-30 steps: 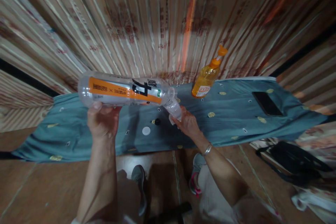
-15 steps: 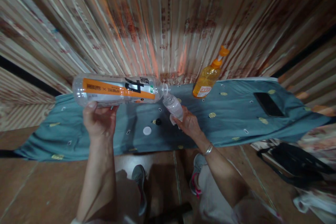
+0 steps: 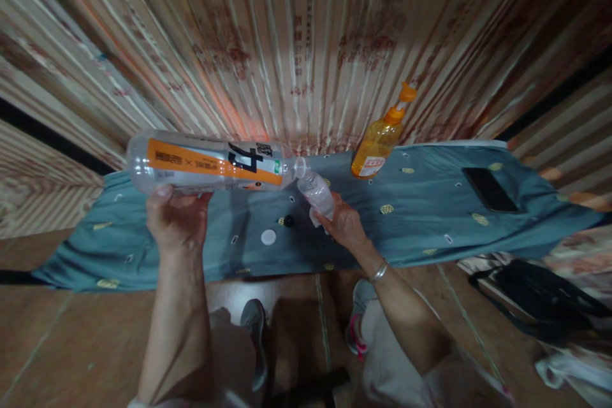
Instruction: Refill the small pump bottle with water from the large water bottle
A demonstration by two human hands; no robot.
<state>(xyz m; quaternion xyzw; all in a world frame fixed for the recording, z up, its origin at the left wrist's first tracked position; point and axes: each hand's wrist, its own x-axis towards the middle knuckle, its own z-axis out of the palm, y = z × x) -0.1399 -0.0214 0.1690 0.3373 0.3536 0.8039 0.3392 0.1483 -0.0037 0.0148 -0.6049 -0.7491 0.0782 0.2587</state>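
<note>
Dim, perhaps motion-blurred, warped edges

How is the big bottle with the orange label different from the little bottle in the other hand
The big bottle is long, orange-labelled and lies nearly level in the left hand; the little bottle is much shorter, has no coloured label and tilts up in the right hand. Both are clear plastic and uncapped, and their mouths meet.
</note>
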